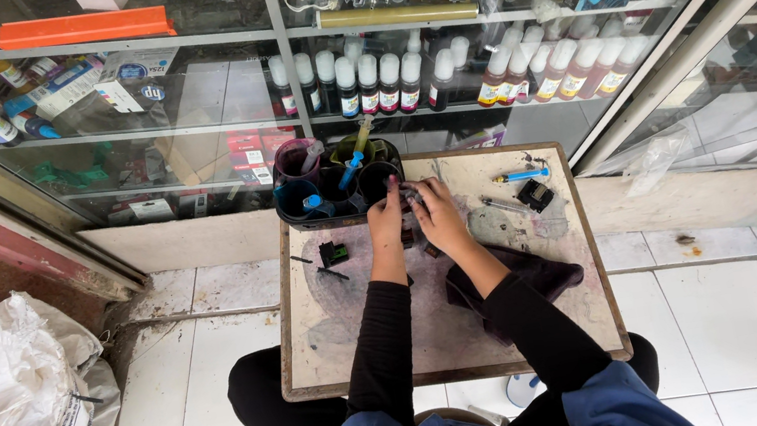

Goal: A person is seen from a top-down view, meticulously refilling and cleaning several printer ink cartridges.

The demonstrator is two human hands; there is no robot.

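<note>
Both hands, left hand (pixel 387 222) and right hand (pixel 436 212), with fingers closed on a small dark cartridge (pixel 412 200) above the stained worktop (pixel 537 320), beside the ink tray (pixel 334 190), work seemingly unfinished.

We cannot make out the small dark object (pixel 412 200) pinched between our left hand (pixel 387 217) and right hand (pixel 439 213); our fingers cover most of it. Our torso leaves the frame below.
</note>
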